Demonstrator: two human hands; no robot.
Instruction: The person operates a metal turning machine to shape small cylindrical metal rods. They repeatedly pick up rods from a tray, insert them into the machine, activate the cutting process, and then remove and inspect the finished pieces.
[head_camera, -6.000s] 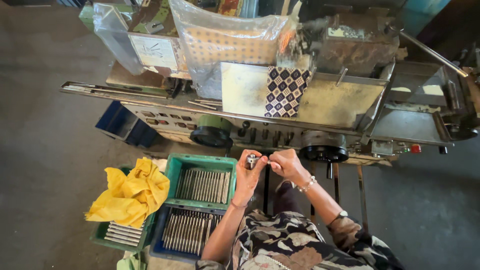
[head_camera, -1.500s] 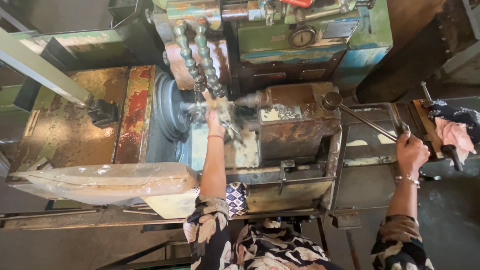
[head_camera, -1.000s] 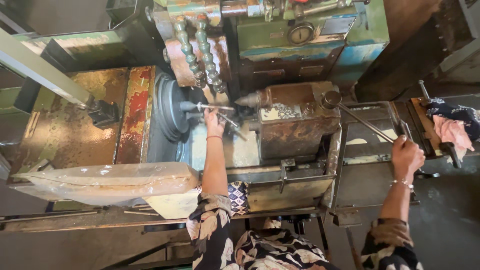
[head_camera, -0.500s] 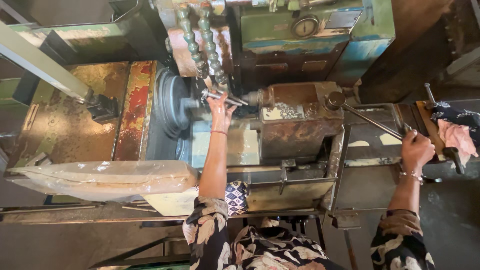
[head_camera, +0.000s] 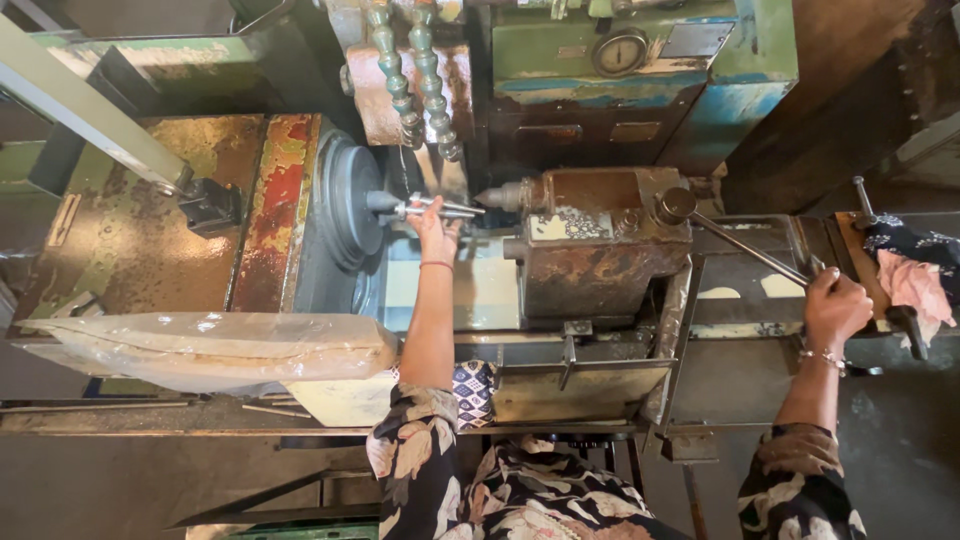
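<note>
At chuck — L hand on metal rod, R hand gripping lever

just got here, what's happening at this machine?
A person stands at an old, rusty lathe. Their left hand is at the metal rod sticking out of the dark round chuck, fingers on it. Their right hand grips the long lever handle on the machine's right side. A plastic-wrapped bundle lies on the front ledge.
</note>
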